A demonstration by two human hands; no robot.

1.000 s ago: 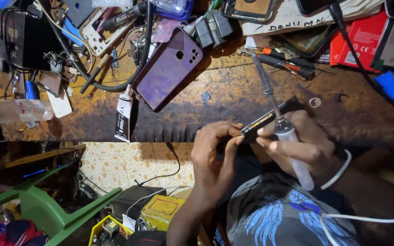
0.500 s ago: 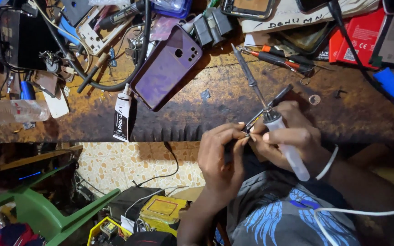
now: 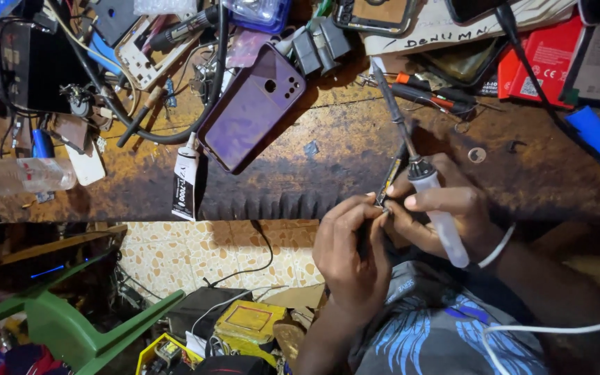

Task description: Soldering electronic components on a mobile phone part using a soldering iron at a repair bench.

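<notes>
A worn wooden workbench [image 3: 355, 160] fills the far half of the scene, its near edge running left to right above a speckled floor [image 3: 196, 250]. Down at the near left stands a green plastic chair [image 3: 71, 326], and beside it on the floor lies a yellow box [image 3: 248, 323] among loose cables. A purple phone [image 3: 251, 107] lies back up on the bench, left of centre, tilted, with a thick black cable [image 3: 175, 132] curving around its left side. A clear plastic bottle [image 3: 19, 176] lies on its side at the far-left edge of the bench. A red packet [image 3: 546, 59] sits at the far right, with a blue flat piece [image 3: 595, 135] just near of it. A white glue tube [image 3: 185, 184] rests just beside the phone's near corner, pointing toward the bench edge.

At the near edge of the bench, right of centre, the two hands meet. The right hand [image 3: 446, 212] is closed around the pale handle of a soldering iron [image 3: 421, 177], whose dark shaft slants away to the far left. The left hand [image 3: 352, 253] is curled, its fingertips pinching a small thin part [image 3: 389, 184] that stands just beside the iron's collar; what kind of part it is cannot be made out. A white band [image 3: 498, 246] circles the right wrist.
</notes>
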